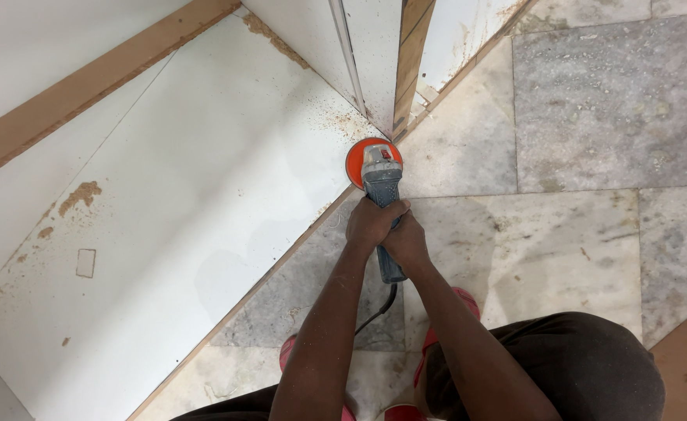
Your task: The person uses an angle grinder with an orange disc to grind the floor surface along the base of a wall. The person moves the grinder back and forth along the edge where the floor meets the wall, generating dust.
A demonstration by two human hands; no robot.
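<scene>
because the angle grinder (382, 206) has to be steadied low at the corner where the white laminated board (172, 203) meets the upright panel (375, 62), the left hand (371, 222) and right hand (406, 243) both wrap closed around its grey body, keeping the orange disc (363, 156) at the board's edge above the marble floor (562, 234).

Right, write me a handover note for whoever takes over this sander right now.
Left hand: closed around the grey power sander, nearer its head.
Right hand: wrapped around the same body just behind the left, near where the cord leaves.
Orange sanding disc: at the corner where the white panel meets the upright white board, by the marble floor.
Done: sawdust is scattered around that corner.
Left: brown patches remain on the panel's left side and upper edge; whether they need sanding cannot be told.
</scene>
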